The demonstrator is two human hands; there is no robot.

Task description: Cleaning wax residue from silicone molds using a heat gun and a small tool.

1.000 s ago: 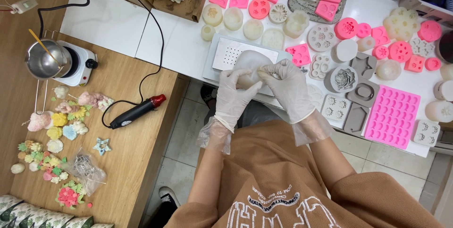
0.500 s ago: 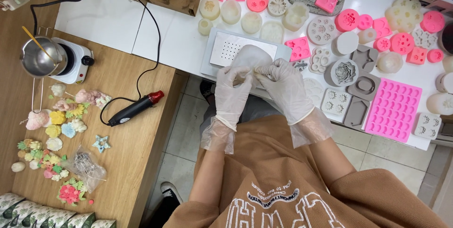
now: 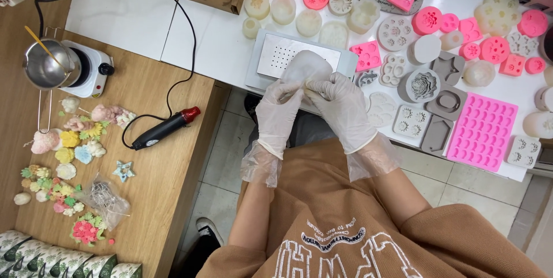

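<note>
Over the near edge of the white worktop (image 3: 190,42), both gloved hands close on a pale translucent mould (image 3: 306,66), held just above a flat metal plate (image 3: 271,53) with a grid of small holes. Left hand (image 3: 279,110) pinches the mould's lower rim with fingers curled; right hand (image 3: 339,104) grips the rim beside it, thumbs nearly touching. Pink and grey moulds (image 3: 483,131) crowd the worktop's right part. On the wooden worktop (image 3: 167,168) to the left lie a black heat gun (image 3: 164,128) with a red tip, a steel pot (image 3: 45,68) on a small white hotplate, and little coloured wax flowers (image 3: 69,154).
</note>
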